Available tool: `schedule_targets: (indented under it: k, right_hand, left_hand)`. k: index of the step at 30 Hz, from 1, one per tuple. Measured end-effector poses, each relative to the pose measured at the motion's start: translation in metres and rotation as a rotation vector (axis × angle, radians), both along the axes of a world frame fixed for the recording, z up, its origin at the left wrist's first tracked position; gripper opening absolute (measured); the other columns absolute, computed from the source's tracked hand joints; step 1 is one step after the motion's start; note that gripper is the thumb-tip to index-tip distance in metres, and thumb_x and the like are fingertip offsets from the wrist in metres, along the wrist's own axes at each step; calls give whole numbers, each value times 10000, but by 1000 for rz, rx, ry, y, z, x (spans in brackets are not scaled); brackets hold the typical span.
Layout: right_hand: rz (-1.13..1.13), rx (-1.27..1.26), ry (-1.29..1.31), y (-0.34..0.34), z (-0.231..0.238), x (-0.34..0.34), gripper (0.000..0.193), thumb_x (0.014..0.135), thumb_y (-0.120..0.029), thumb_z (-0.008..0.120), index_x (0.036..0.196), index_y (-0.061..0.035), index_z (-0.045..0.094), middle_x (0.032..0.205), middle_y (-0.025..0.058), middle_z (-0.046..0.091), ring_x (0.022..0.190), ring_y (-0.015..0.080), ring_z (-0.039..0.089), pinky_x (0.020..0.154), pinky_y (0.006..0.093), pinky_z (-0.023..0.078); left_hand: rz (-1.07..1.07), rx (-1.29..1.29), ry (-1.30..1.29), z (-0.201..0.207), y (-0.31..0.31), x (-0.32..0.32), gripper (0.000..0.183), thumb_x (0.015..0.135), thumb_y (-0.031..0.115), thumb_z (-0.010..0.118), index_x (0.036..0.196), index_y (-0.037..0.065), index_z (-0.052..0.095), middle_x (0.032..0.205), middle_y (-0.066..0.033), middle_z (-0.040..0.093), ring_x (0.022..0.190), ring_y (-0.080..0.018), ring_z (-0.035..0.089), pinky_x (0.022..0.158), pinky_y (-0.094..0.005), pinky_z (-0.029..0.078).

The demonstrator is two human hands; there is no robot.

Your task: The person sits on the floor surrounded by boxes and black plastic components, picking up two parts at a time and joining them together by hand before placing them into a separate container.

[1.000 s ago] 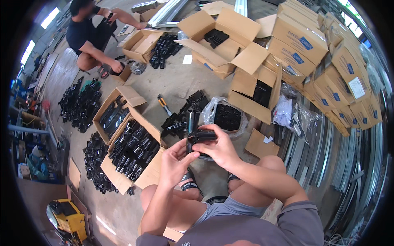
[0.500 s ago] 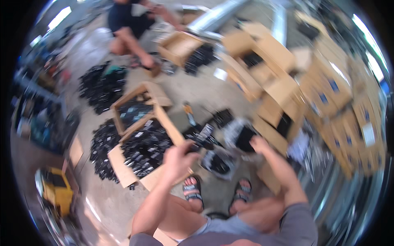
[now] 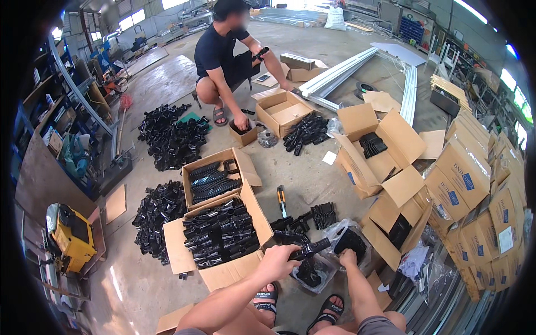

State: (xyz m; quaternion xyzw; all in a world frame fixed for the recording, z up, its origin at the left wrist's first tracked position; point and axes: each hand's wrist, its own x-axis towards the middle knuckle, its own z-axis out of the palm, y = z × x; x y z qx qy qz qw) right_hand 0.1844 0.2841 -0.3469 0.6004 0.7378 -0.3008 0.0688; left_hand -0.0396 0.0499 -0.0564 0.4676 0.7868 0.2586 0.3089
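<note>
My left hand (image 3: 278, 263) grips a long black bracket-like part (image 3: 314, 249), which points right above a clear plastic bag (image 3: 321, 282) of small black pieces. My right hand (image 3: 348, 258) reaches down to a second plastic bag (image 3: 333, 230) holding black pieces (image 3: 350, 242). Its fingers are closed at those pieces, and their tips are hidden. Left of my left hand stands an open cardboard box (image 3: 180, 249) filled with black parts (image 3: 220, 231). More black parts (image 3: 291, 224) lie on the floor just beyond my hands, beside a neat row of black pieces (image 3: 323, 216).
Ahead, a co-worker (image 3: 220, 56) squats with one hand in a small box (image 3: 244, 135). An orange-handled tool (image 3: 281, 200) lies on the floor. Heaps of black parts (image 3: 159, 220) sit at left. Open cartons (image 3: 385, 139) and stacked boxes (image 3: 458, 167) line the right.
The view has swung upward and is sharper. My left hand is now nearer the bags, with the black bracket-like part plainly in it. My right hand is still at the bag of black pieces.
</note>
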Motion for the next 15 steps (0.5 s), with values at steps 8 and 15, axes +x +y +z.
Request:
schedule_targets:
  k: [8, 15]
  right_hand:
    - [-554, 280, 707, -15, 4, 10, 195, 938, -203, 593, 934, -15, 546, 830, 151, 667, 696, 260, 677, 622, 396, 544]
    - [-1109, -531, 1196, -52, 112, 5, 249, 996, -338, 565, 1047, -105, 637, 739, -8, 536, 577, 108, 486, 507, 257, 438]
  left_hand:
    - [-31, 55, 5, -6, 2, 5, 425, 768, 212, 714, 1169, 76, 668, 995, -189, 700, 943, -370, 666, 854, -434, 525]
    - [-32, 129, 39, -7, -3, 7, 399, 755, 182, 732, 1132, 65, 681, 966, -190, 702, 931, -362, 669, 845, -436, 528]
